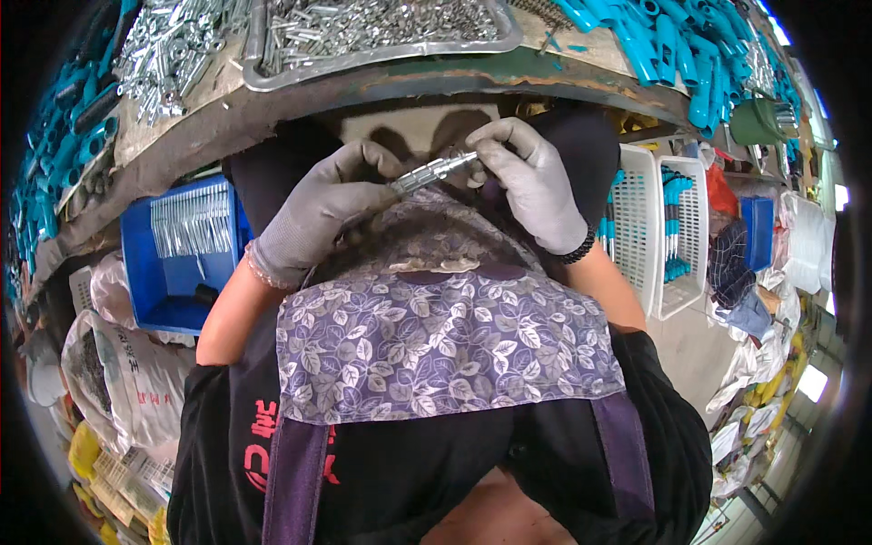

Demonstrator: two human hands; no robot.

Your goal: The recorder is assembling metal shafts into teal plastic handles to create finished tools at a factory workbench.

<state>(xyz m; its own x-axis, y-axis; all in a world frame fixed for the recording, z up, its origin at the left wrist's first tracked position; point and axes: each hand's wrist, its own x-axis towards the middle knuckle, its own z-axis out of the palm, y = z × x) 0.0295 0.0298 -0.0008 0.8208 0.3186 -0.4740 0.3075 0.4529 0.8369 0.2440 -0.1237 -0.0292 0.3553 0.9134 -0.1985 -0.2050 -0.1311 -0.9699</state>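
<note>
A shiny metal cylindrical part [427, 174], stepped and narrowing toward its right end, is held in front of my apron [445, 341]. My left hand [329, 204], in a grey glove, pinches its thicker left end between thumb and fingers. At the narrow right end, the gloved fingers of my right hand [534, 186] are closed around the tip. Whether a second small piece sits in those right fingers cannot be made out. The part lies at a slant, its right end farther away than its left.
Beyond my hands runs a workbench edge [409, 84] with a metal tray [381, 53] of small metal parts. Turquoise plastic handles [668, 41] lie heaped at both sides. A blue bin [163, 291] with metal rods stands at left, white crates [640, 227] at right.
</note>
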